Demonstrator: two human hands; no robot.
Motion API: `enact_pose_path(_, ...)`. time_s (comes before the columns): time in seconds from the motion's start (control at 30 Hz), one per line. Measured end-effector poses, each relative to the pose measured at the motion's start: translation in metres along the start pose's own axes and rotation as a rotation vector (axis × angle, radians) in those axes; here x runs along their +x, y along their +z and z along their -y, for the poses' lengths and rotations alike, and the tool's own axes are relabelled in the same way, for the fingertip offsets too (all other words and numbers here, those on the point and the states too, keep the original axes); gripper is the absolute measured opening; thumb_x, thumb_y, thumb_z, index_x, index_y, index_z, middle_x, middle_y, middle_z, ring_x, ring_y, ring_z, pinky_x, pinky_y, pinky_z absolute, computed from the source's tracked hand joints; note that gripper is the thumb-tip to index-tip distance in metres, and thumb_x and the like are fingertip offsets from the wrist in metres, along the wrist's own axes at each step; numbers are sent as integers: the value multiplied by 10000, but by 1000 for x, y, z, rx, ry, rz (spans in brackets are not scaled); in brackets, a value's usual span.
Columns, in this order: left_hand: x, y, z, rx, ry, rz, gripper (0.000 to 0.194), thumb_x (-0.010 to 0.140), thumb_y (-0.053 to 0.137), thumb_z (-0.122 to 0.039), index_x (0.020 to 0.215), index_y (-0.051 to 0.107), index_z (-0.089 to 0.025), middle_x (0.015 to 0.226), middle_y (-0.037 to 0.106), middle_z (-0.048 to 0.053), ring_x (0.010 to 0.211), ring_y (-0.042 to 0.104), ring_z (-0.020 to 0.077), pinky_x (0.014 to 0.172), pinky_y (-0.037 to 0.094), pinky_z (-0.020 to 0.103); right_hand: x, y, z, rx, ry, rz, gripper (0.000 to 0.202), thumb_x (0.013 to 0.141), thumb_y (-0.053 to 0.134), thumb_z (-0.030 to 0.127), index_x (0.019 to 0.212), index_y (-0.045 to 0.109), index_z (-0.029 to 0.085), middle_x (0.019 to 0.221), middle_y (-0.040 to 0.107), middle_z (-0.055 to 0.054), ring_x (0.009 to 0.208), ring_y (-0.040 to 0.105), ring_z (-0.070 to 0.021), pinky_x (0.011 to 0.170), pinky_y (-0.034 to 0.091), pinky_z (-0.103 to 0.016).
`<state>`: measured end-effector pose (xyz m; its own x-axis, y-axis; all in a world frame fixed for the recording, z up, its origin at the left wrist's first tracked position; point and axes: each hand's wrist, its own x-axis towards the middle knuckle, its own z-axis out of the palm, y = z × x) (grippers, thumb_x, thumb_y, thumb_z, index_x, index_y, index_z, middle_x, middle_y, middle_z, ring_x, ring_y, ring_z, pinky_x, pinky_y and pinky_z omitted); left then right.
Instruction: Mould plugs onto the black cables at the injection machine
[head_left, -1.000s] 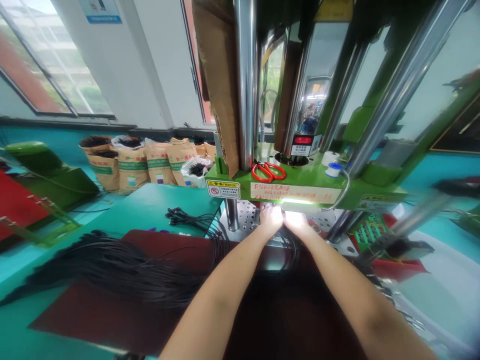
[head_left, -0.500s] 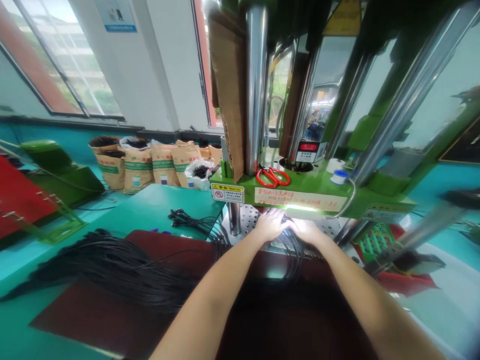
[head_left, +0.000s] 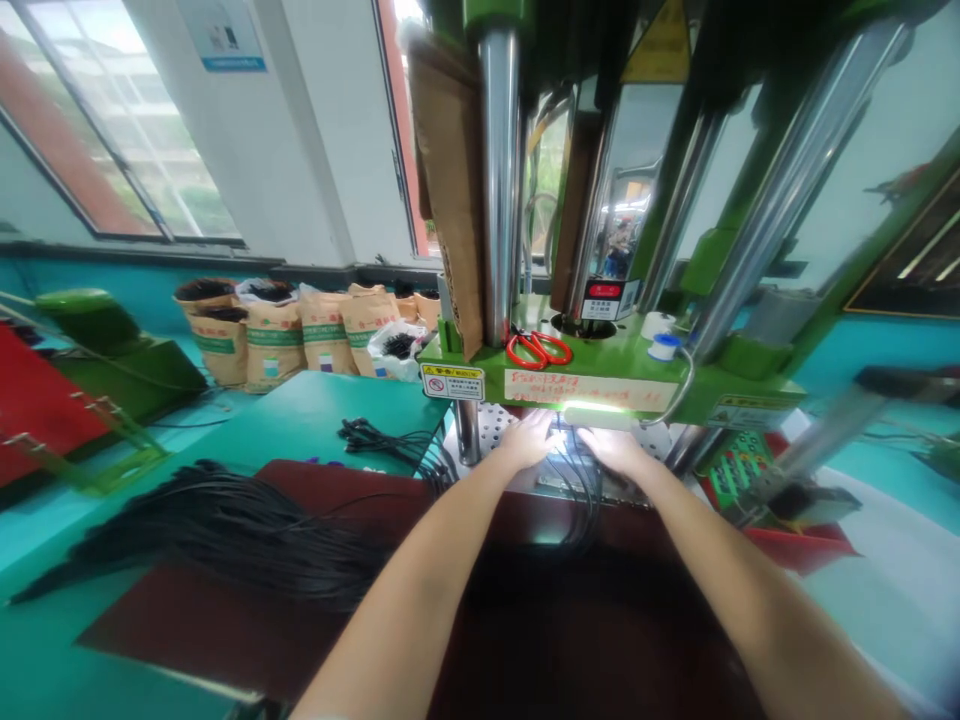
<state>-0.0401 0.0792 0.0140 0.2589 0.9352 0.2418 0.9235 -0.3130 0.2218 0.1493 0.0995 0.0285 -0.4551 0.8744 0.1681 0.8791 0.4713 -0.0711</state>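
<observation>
My left hand (head_left: 527,440) lies at the lit mould area under the green press, fingers stretched forward and slightly apart. Across from it, my right hand (head_left: 609,448) reaches in with its fingers extended to the left, their tips close to the black cables (head_left: 585,490). Those cables run from the bright metal mould (head_left: 556,462) down over the front edge between my hands. Glare blurs the fingertips, and whether they touch the cable ends is unclear. Above both hands is a glowing work lamp (head_left: 598,415), fixed to the green press plate (head_left: 480,355).
Red-handled scissors (head_left: 538,349) and a blue-and-white spool (head_left: 664,347) rest on the press plate. A large bundle of black cables (head_left: 217,540) covers the brown board at left, with another cable bunch (head_left: 390,445) behind. A button panel (head_left: 742,470) stands at right; paper sacks (head_left: 274,340) line the wall.
My hands were together over the mould; now they are apart, the left one further left and the right one on the right, with the cables showing between. The view has shifted slightly.
</observation>
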Motion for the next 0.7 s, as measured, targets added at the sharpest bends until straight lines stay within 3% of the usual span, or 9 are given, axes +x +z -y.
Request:
enact_pose_path(0.13, -9, -4, 8, 1, 3, 37, 511, 870, 350, -403, 1350, 300, -234, 1411, 339, 50, 1277, 318, 193, 1044, 243, 353, -7, 3, -11, -2, -49, 8, 381, 917, 312, 325, 1131, 575, 150, 941, 667, -98, 938, 576, -215, 869, 355, -316)
enact_pose_path(0.4, -4, 8, 5, -34, -16, -20, 456, 883, 312, -415, 1290, 389, -225, 1322, 452, 49, 1217, 396, 188, 1031, 270, 339, 3, 16, -13, 52, -19, -17, 437, 922, 270, 405, 1102, 604, 187, 1059, 641, -93, 1012, 552, -219, 888, 374, -334)
enact_pose_path(0.57, 2, 4, 3, -63, -83, 19, 490, 869, 315, -478, 1266, 422, -212, 1275, 493, 79, 1147, 464, 224, 991, 319, 346, 5, 12, -13, 65, 2, -43, 414, 919, 296, 421, 1118, 589, 207, 1081, 627, -81, 1013, 548, -227, 886, 395, -370)
enact_pose_path(0.7, -1, -4, -4, -75, -122, 25, 536, 859, 337, -485, 1316, 355, -205, 1321, 447, 89, 1197, 414, 257, 1003, 301, 404, 11, 2, -7, 47, 44, -82, 325, 907, 404, 371, 1128, 558, 188, 1115, 586, -87, 988, 551, -209, 868, 421, -404)
